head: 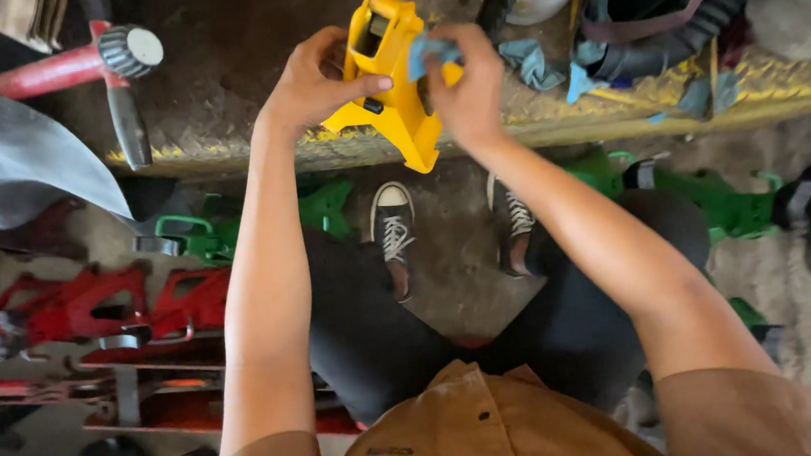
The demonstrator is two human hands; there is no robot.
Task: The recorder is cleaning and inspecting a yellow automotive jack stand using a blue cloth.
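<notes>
The left hand (312,81) clamps its fingers on a yellow metal stand (392,84); the right hand (465,83) pinches a crumpled blue cloth (430,52) against it

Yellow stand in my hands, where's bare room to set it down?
Free: the dark platform between the red-handled tool and the yellow stand; also the floor between your shoes. Crowded: blue rags and hoses to the right, red parts lower left.
</notes>
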